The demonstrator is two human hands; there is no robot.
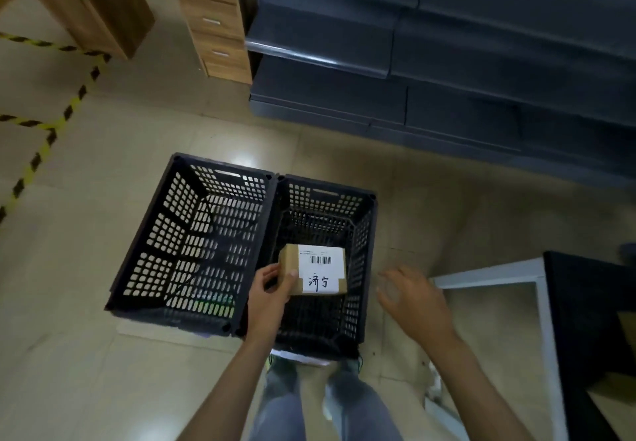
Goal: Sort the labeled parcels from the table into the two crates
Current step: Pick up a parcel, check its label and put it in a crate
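Two black perforated crates stand side by side on the tiled floor, their long walls touching. The left hand (272, 294) grips a small cardboard parcel (315, 270) by its left end, thumb on top and fingers curled underneath. It holds the parcel over the opening of the right crate (363, 234). The parcel's white label (321, 268) faces up, showing a barcode and handwritten characters. The right hand (413, 297) hovers just right of that crate, palm down, fingers spread and holding nothing. The left crate (179, 241) sits beside the parcel-holding hand. A dark worktop (585, 303) on a white frame (547, 320) stands at the lower right. Grey shelving (447, 62) and wooden drawers (213, 17) stand beyond the crates.
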